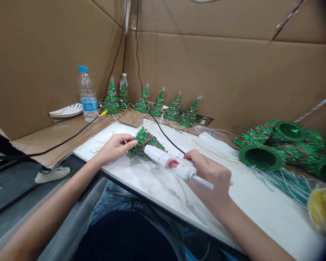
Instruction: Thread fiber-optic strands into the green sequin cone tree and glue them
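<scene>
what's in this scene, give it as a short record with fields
left hand: holds the tinsel tree, which lies on its side
right hand: grips the glue gun, front end at that tree
table: white top, under both hands
back: row of standing trees along the cardboard wall
back left: water bottle, plate
right: pile of trees lying down

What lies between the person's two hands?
In the head view, a green tinsel tree lies between left hand and right hand, with the glue gun pressed to it.
</scene>
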`<state>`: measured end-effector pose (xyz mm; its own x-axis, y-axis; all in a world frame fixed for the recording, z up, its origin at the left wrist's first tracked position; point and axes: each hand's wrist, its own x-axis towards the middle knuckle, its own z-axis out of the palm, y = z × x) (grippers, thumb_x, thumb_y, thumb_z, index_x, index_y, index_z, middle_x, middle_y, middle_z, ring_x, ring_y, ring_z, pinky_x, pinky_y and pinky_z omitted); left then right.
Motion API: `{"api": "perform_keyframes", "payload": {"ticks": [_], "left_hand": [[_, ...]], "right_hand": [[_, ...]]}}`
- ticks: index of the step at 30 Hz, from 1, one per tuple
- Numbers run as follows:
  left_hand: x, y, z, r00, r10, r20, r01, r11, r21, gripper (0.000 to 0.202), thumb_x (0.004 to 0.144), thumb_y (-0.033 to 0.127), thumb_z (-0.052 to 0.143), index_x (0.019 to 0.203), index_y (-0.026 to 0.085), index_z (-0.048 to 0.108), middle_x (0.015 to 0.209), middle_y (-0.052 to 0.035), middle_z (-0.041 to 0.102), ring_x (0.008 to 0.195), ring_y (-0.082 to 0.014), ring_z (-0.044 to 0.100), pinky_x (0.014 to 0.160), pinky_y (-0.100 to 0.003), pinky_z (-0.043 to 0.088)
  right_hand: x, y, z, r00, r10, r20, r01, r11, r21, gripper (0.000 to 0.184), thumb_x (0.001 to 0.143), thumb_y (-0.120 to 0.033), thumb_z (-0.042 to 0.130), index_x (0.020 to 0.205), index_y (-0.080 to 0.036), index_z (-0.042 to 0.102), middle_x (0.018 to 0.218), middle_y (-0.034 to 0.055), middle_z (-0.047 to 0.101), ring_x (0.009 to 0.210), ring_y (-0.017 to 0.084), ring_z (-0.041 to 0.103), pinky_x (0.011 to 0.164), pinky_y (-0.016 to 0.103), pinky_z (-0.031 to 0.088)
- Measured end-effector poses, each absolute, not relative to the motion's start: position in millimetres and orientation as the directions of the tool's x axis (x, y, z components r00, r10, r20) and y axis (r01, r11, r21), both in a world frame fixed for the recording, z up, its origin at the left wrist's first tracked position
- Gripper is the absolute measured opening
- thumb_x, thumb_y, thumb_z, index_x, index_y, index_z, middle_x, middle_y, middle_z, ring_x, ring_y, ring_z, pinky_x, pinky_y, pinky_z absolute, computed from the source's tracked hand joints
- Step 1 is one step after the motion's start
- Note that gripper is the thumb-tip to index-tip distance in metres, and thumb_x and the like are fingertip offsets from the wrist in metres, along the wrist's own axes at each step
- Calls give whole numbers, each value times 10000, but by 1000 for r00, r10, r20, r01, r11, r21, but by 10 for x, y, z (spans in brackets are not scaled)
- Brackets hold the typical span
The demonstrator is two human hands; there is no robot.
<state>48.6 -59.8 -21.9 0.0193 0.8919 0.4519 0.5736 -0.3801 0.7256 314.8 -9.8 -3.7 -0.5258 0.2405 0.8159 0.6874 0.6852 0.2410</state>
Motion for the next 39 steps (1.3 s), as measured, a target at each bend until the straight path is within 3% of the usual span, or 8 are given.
{"api": "perform_keyframes", "payload": {"ticks": [12,24,39], "left_hand": [[488,-607,-216,26,893,450,570,-383,727,391,899,450,451,647,152,468,627,33,385,600,-100,355,551,-226,281],[487,-614,-208,22,896,444,572,-375,729,386,897,450,449,651,153,473,630,27,384,605,-105,356,553,-228,281],[493,-616,-210,16,895,446,567,-375,733,377,895,437,456,640,159,451,628,34,362,606,-104,344,557,-235,273]], "right_hand": [[3130,-109,-22,-564,159,810,679,648,346,132,773,-144,454,667,-192,517,478,-32,529,420,94,478,445,207,240],[3156,-110,-40,-562,201,802,679,666,308,103,732,-132,461,694,-202,527,496,-27,554,448,109,510,462,215,248],[3162,-97,-49,-535,205,820,667,698,261,99,778,-213,478,695,-195,529,484,-24,548,419,108,491,451,212,268]]}}
